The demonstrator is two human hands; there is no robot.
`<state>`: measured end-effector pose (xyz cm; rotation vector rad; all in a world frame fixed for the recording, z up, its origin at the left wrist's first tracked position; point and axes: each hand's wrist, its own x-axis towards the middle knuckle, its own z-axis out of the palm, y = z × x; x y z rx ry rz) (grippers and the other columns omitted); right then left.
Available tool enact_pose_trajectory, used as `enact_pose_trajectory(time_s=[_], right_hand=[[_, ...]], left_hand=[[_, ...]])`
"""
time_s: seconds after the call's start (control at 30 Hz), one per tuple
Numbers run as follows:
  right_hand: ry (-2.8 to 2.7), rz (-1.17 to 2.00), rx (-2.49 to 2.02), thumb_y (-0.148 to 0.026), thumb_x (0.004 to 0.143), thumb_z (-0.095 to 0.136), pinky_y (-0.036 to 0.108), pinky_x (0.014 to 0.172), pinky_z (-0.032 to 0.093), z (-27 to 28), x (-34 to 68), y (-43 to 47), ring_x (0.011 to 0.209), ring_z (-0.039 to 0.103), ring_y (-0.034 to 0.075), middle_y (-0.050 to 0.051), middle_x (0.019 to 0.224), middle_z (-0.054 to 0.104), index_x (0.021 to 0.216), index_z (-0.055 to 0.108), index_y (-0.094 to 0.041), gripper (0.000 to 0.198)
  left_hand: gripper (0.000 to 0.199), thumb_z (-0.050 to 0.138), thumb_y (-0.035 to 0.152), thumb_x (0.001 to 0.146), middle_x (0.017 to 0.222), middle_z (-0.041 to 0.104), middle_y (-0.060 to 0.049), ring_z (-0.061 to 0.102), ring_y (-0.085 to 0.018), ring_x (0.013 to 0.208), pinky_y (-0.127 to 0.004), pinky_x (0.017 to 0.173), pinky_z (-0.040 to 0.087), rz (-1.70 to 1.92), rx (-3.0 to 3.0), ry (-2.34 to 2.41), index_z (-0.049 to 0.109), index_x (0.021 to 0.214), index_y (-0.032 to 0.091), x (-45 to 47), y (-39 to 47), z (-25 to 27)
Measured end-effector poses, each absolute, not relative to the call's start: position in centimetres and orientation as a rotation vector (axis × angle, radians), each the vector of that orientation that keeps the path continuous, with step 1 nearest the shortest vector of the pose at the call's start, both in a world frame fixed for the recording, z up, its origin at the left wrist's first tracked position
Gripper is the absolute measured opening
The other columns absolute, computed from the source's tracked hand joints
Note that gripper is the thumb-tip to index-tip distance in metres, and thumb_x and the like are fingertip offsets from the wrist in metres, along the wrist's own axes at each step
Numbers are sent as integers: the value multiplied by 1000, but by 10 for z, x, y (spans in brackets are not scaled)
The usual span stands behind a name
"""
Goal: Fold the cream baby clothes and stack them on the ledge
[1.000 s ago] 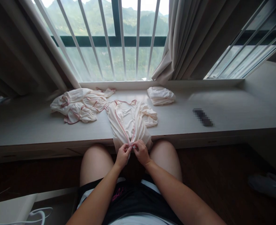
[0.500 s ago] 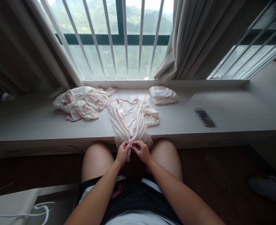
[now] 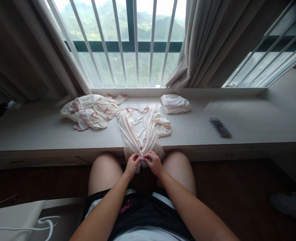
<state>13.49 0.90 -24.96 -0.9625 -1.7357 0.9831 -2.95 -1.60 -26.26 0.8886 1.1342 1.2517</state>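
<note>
Beyond illegible pink lettering (image 3: pixel 128 206), left hand (image 3: pixel 132 165) and right hand (image 3: pixel 154 164) pinch the cream garment (image 3: pixel 152 141).

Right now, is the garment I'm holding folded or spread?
Spread, though rumpled: the garment lies laid out on the ledge, lower end overhanging.

No legible text. Only marking: pink script-style lettering (image 3: pixel 128 205) on left leg of the black shorts (image 3: pixel 144 214), too small and slanted to read.
</note>
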Motion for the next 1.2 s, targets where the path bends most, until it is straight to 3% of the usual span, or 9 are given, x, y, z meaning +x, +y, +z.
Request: enact_pose_trajectory(time_s=[0.2, 0.3, 0.4, 0.53, 0.83, 1.2], right_hand=[[-1700, 1071, -1013, -33, 90, 70, 29, 78, 47, -251, 136, 5, 80, 60, 17, 2, 86, 67, 92, 70, -20, 12], [-1662, 1127, -994, -32, 90, 68, 28, 75, 49, -252, 135, 3, 75, 60, 15, -1, 83, 67, 110, 70, -22, 22], [-1696, 1144, -942, -29, 93, 62, 30, 83, 52, -253, 133, 4, 84, 65, 17, 2, 94, 72, 121, 71, -25, 29], [-1709, 1127, -944, -29, 93, 62, 33, 94, 51, -257, 132, 6, 102, 67, 21, 5, 107, 74, 107, 76, -23, 20], [-1620, 1099, -1090, -37, 89, 66, 32, 85, 51, -263, 135, 12, 90, 67, 21, 5, 95, 74, 94, 73, -20, 19], [-1616, 1127, -1118, -41, 88, 68, 30, 81, 50, -264, 136, 14, 85, 65, 20, 4, 91, 73, 91, 72, -20, 22]], left_hand=[[38, 82, 45, 75, 82, 68, -2, 61, -15, 74, -23, 69, 47, 1253, 888, 1136, 67, 90, 14, -28, -17, -260], [39, 82, 46, 75, 85, 69, -3, 62, -15, 75, -24, 69, 47, 1246, 905, 1124, 68, 92, 14, -27, -18, -260], [39, 81, 47, 77, 86, 70, -3, 63, -16, 77, -25, 71, 48, 1251, 935, 1126, 68, 93, 14, -28, -18, -260], [39, 80, 47, 78, 86, 69, -3, 63, -16, 78, -24, 71, 48, 1244, 961, 1138, 69, 94, 13, -29, -18, -264], [39, 75, 47, 83, 85, 68, -3, 64, -16, 74, -25, 69, 49, 1243, 1047, 1168, 63, 102, 15, -27, -21, -267], [27, 65, 41, 90, 88, 72, -4, 65, -19, 77, -27, 73, 49, 1158, 1375, 1348, 70, 103, 18, -26, -32, -251]])
